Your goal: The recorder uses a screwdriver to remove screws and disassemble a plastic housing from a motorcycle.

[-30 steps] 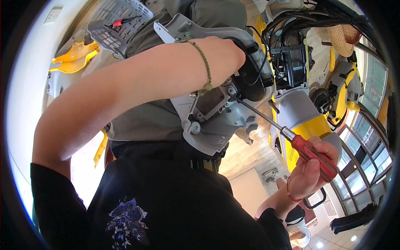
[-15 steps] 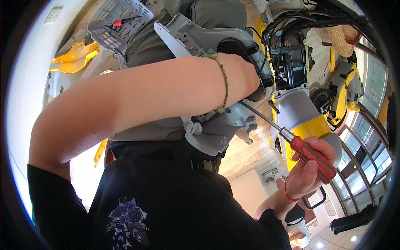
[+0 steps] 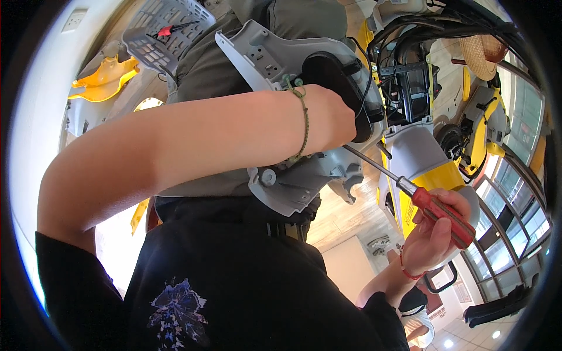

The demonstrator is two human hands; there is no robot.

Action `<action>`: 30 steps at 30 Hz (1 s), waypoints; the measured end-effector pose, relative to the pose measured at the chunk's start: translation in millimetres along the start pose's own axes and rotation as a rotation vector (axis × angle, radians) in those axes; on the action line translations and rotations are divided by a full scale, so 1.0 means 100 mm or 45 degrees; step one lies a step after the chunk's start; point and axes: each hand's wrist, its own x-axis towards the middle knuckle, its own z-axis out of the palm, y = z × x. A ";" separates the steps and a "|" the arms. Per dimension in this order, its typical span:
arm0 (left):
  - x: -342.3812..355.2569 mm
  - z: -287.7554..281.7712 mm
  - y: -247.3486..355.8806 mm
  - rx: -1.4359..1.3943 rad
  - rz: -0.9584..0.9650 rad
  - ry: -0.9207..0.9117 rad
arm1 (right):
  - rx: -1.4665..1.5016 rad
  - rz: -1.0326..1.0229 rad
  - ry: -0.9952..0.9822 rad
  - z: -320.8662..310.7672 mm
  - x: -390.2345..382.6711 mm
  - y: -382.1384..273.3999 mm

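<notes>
My right hand [image 3: 430,245] is wrapped around the red handle of a screwdriver [image 3: 443,220]. Its metal shaft slants up to the left, and the tip disappears beside my left hand [image 3: 335,117]. That hand lies against a black part [image 3: 325,69] fitted on a grey plastic panel [image 3: 293,184], which rests across my lap. Only the back of my left hand and its wrist, with a green cord bracelet [image 3: 304,117], show; the fingers are hidden beneath it. A black cable [image 3: 367,79] loops past the black part.
A grey basket [image 3: 187,29] holding a red-handled tool [image 3: 167,30] stands at the far left, near a yellow plastic shell [image 3: 108,79]. To the right are a partly stripped yellow-and-grey vehicle [image 3: 418,149] and another yellow one [image 3: 483,131]. Another person [image 3: 417,319] is at lower right.
My left hand and forearm have shifted slightly left, and the grey panel has tilted a little with them. The screwdriver has moved slightly right, still held in my right hand.
</notes>
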 end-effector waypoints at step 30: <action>0.07 0.17 0.05 0.272 0.162 0.074 | 0.077 0.137 0.070 -0.02 -0.04 0.02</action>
